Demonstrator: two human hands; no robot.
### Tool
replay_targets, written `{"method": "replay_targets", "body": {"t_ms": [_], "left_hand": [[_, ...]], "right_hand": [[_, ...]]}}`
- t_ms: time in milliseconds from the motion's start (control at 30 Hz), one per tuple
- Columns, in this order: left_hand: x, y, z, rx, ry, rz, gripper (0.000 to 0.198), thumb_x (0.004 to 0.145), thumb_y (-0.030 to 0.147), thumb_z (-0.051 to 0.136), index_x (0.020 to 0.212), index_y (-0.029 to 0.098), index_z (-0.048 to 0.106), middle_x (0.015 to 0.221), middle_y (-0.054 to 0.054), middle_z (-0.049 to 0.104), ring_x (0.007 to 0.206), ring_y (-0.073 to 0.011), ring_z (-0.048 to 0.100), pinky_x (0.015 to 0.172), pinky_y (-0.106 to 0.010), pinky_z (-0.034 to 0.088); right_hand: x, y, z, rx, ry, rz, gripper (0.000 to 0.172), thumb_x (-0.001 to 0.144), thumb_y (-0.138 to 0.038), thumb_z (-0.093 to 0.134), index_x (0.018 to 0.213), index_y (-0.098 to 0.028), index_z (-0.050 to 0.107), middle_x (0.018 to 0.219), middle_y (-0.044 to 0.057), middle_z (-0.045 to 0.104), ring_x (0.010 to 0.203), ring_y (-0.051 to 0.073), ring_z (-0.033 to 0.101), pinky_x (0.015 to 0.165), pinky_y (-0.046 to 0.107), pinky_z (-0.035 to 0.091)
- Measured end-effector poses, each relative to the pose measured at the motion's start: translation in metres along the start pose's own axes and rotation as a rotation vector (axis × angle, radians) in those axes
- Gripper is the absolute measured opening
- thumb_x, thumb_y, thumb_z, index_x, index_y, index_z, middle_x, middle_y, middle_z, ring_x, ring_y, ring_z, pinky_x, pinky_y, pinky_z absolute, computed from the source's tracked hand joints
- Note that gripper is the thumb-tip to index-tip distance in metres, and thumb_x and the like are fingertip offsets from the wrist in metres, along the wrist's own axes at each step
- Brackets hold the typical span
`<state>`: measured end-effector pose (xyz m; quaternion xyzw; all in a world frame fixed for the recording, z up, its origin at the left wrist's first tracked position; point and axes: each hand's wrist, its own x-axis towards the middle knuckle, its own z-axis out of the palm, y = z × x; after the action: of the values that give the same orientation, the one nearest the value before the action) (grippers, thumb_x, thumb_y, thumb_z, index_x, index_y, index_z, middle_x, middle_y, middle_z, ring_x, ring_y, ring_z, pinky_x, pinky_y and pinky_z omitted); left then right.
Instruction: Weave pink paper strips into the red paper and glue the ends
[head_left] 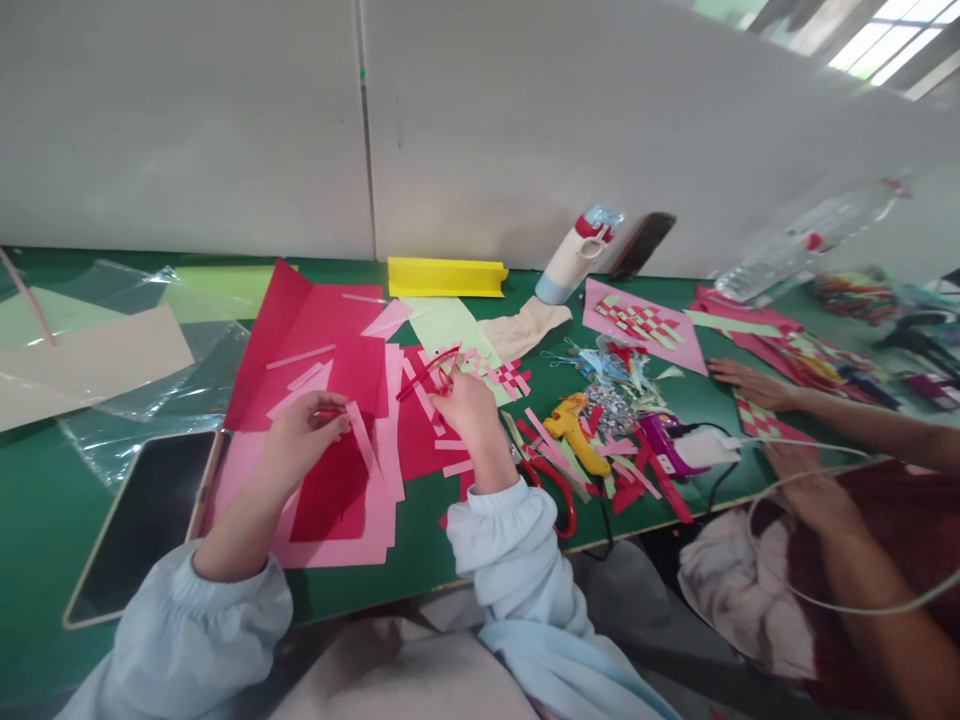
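My left hand (306,440) pinches a light pink paper strip (361,437), which slants down over red and pink sheets. In my right hand (466,408) is a thin red strip (427,374), apparently bent; the fingers partly hide it. Under that hand lie a red sheet (421,445) and a woven patch of pink, red and green strips (510,378). A folded red sheet (307,320) rests behind my left hand, with pink sheets (382,525) beneath the nearer red piece (330,510).
A tablet (142,525) lies at left beside clear plastic. Right of my hands are red-handled scissors (568,505), a yellow glue gun (579,435), paper scraps and a purple device (667,445) with cables. A bottle (577,258) stands behind. A co-worker's hands (754,385) work at right.
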<state>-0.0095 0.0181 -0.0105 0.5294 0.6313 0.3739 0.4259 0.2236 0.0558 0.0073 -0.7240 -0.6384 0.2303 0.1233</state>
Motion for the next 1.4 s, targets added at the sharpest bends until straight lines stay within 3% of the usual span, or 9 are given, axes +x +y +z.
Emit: {"method": "replay_targets", "body": {"t_ms": [267, 800, 1400], "left_hand": [[-0.001, 0.003, -0.001, 0.061, 0.033, 0.016, 0.036, 0.066, 0.044, 0.071, 0.092, 0.021, 0.066, 0.1, -0.008, 0.071, 0.093, -0.0273, 0.067, 0.081, -0.04, 0.054], [-0.001, 0.003, 0.0, -0.038, -0.005, -0.009, 0.035, 0.063, 0.038, 0.071, 0.093, 0.019, 0.065, 0.095, -0.007, 0.069, 0.087, -0.0237, 0.068, 0.082, -0.04, 0.056], [-0.002, 0.004, 0.002, -0.127, 0.023, -0.047, 0.043, 0.062, 0.045, 0.076, 0.092, 0.018, 0.064, 0.084, -0.004, 0.066, 0.075, -0.0185, 0.065, 0.07, -0.032, 0.053]], "right_hand": [[0.002, -0.009, 0.017, -0.083, -0.002, -0.006, 0.04, 0.083, -0.047, 0.072, 0.109, -0.017, 0.065, 0.106, 0.013, 0.073, 0.095, 0.028, 0.07, 0.074, 0.033, 0.05], [0.007, -0.005, 0.029, 0.033, -0.029, -0.026, 0.012, 0.083, -0.031, 0.069, 0.083, -0.02, 0.066, 0.09, 0.008, 0.074, 0.088, 0.026, 0.071, 0.071, 0.032, 0.049], [0.001, -0.005, 0.028, 0.084, -0.105, -0.124, 0.012, 0.082, -0.031, 0.072, 0.077, -0.021, 0.067, 0.085, 0.005, 0.073, 0.08, 0.02, 0.068, 0.067, 0.028, 0.044]]}}
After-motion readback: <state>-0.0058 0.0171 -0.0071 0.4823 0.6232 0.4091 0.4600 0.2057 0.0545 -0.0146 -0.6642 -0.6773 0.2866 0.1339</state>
